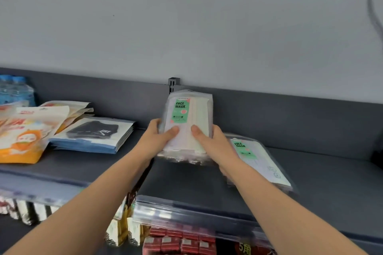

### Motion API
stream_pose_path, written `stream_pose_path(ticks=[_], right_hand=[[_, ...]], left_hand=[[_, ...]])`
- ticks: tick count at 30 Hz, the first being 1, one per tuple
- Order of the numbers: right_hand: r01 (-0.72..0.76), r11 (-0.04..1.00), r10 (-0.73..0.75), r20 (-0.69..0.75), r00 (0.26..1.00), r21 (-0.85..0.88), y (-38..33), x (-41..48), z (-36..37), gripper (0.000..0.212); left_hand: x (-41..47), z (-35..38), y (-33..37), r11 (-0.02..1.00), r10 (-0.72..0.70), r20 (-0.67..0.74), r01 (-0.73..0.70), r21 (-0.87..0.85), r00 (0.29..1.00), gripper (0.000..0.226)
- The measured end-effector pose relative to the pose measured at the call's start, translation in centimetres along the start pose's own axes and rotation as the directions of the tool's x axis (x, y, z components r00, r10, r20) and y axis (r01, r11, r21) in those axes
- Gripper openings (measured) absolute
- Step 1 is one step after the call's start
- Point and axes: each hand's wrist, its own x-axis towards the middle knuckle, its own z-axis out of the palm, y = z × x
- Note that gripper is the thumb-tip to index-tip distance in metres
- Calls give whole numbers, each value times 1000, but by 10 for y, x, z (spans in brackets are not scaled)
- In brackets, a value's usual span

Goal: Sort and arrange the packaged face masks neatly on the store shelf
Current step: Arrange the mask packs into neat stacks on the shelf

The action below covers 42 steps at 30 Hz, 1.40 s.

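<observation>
Face mask packs (187,124): a bundle of clear sleeves with a green "FACE MASK" label, held upright and tilted slightly back over the grey shelf (321,188), close to its back panel (290,109). The lower edge looks raised off the shelf; contact cannot be confirmed.

Left hand (159,138) and right hand (211,141) take the bundle from either side. The grip of each is closed round it, with thumbs flat on the front face and fingers hidden behind.

One matching pack (259,159) lies flat on the shelf just right of the right hand. Well to the left is a stack of black-mask pouches (93,136), with orange pouches (22,136) beside that.

Judgement: the step in hand is squaring the bundle before setting it down.
- Tap the lower edges on the shelf so the sleeves line up.
- Keep thumb pressure even, since the film looks slippery and the sleeves could fan out.
- Set it down label-forward next to the matching pack, apart from the black pouches.
- The loose pack probably belongs in the same pile.
</observation>
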Motion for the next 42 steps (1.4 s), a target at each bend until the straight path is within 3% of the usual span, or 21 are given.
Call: stream_pose_path(ticks=[6, 9, 13, 18, 21, 23, 25, 28, 34, 39, 42], right_hand=[[-70, 997, 65, 95, 993, 45, -6, 8, 51, 18], [-123, 991, 118, 106, 987, 45, -10, 12, 77, 31], [-222, 974, 218, 81, 973, 37, -11, 19, 108, 38], [-351, 934, 349, 39, 936, 64, -11, 20, 128, 35], [-385, 922, 386, -33, 922, 48, -3, 20, 136, 42], [-402, 915, 404, -52, 913, 34, -1, 20, 139, 38], [-401, 916, 401, -51, 915, 19, -3, 21, 143, 30], [-393, 919, 394, -38, 918, 28, -6, 23, 151, 26], [-408, 910, 405, -57, 913, -76, -8, 25, 154, 43], [-328, 934, 311, -126, 942, -140, -9, 22, 142, 82], [-266, 944, 222, -224, 949, -195, -15, 14, 121, 74]], left_hand=[[-12, -46, 10, 970, 7, -37, 2, 244, 999, 32], [-10, -74, 11, 943, 11, -14, -6, 333, 1000, 42], [4, -108, 8, 852, -44, 30, 22, 522, 999, 37], [17, -128, 11, 522, -61, 136, -85, 849, 989, 55], [18, -137, 11, 281, 47, 146, -153, 947, 988, 62], [18, -141, 7, 200, 137, 223, -248, 948, 965, 71], [16, -146, 3, 187, 119, 371, -388, 903, 921, 83], [16, -156, -3, 152, -21, 509, -501, 852, 860, 99], [23, -159, -11, 91, 4, 517, -515, 852, 856, 94], [20, -149, -1, 163, -39, 467, -456, 875, 883, 108], [19, -128, 12, 237, 112, 433, -447, 862, 894, 91]])
